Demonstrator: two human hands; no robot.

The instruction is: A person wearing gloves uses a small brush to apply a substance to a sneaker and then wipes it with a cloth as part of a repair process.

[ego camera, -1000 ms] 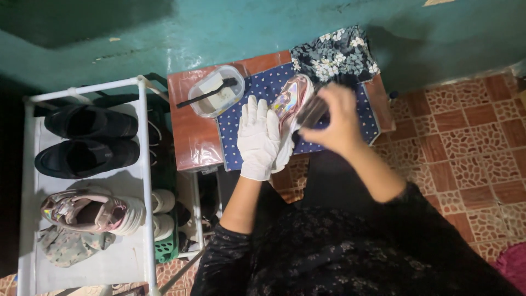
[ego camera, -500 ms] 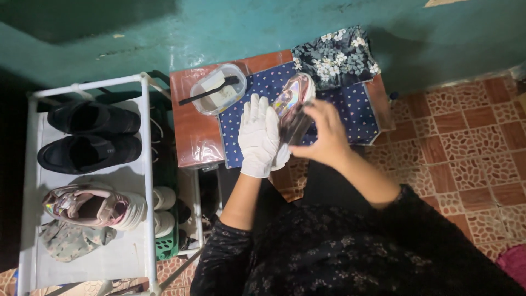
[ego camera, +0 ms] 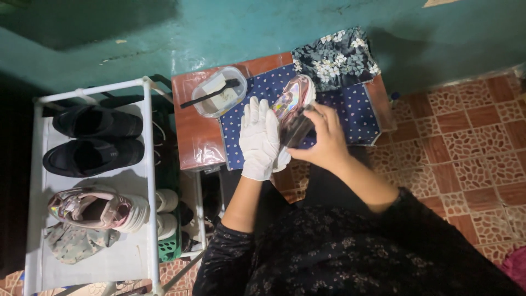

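L hand (ego camera: pixel 260 140) in a white glove, fingers straight & spread flat, palm down, resting at the near edge of the table beside the shoe's heel; not closed on anything that I can see. R hand (ego camera: pixel 323 137) bare, wrist bent in from the right, fingers curled round a small dark shiny object (ego camera: pixel 297 130), prob. plastic, pressed against the shoe; can't tell exactly what it is. Shoe (ego camera: pixel 293 98) is a small pink sneaker w/ iridescent, glossy upper & white sole, lying toe away from the person on a navy cloth (ego camera: pixel 350 112) w/ white dots, spread over a reddish-brown table (ego camera: pixel 194 137). Clear plastic tub (ego camera: pixel 219 90), rounded corners, sits on the table's far left w/ a black brush (ego camera: pixel 211 93) laid across it. Dark floral fabric (ego camera: pixel 334 57) bunched at far right corner. White tube-frame rack (ego camera: pixel 148 164) to the left holds two black shoes (ego camera: pixel 93 140) & a pink sneaker (ego camera: pixel 96 211).
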